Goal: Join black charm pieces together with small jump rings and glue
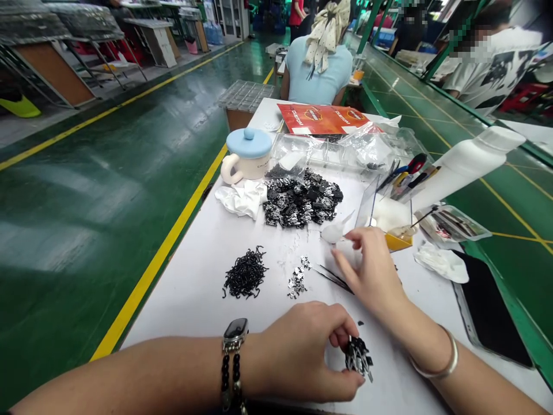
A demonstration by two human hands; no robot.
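Note:
Near the table's front edge, my left hand (pixel 309 351) pinches a small cluster of black-and-silver metal parts (pixel 358 356) between thumb and fingers. My right hand (pixel 375 271) is further forward, thumb and forefinger apart, with no object visible between them. Close to its fingertips lies a white plastic spoon (pixel 332 233); whether they touch is unclear. A pair of tweezers (pixel 332 278) lies partly under the right hand. To its left are small silver pieces (pixel 298 279) and a pile of black hook-shaped pieces (pixel 246 273). Behind them sits a large heap of black-and-silver parts (pixel 302 199).
A lidded mug (pixel 249 155) and crumpled tissue (pixel 242 199) stand at the left edge. On the right are a white bottle (pixel 466 164), a holder with pens and scissors (pixel 404 184), and a phone (pixel 492 305). A person (pixel 317 63) sits beyond the table.

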